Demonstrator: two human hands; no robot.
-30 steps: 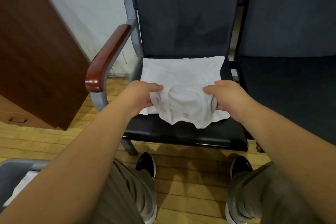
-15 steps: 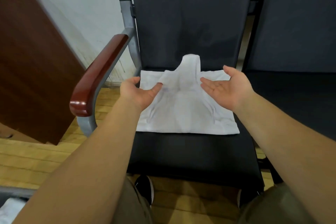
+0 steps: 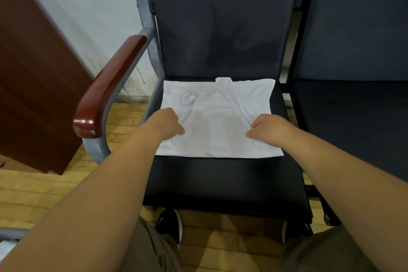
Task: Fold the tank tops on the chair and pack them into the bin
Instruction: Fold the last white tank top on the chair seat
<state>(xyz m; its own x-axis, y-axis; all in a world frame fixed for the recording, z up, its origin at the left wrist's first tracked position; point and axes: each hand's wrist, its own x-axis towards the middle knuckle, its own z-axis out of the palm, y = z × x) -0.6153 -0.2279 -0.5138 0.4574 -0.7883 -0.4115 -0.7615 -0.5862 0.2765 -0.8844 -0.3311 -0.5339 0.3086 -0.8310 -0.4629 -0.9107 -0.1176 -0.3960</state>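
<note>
Left hand (image 3: 169,122) and right hand (image 3: 268,128) pinch the part-folded white tank top (image 3: 218,121) lying between them; packing not yet done.

No text, label, number or sign can be read anywhere in view. The black shoe (image 3: 169,226) on the floor below the front edge of the chair (image 3: 220,181) bears a small pale mark on its upper. It is too small and blurred to tell as a brand.
</note>
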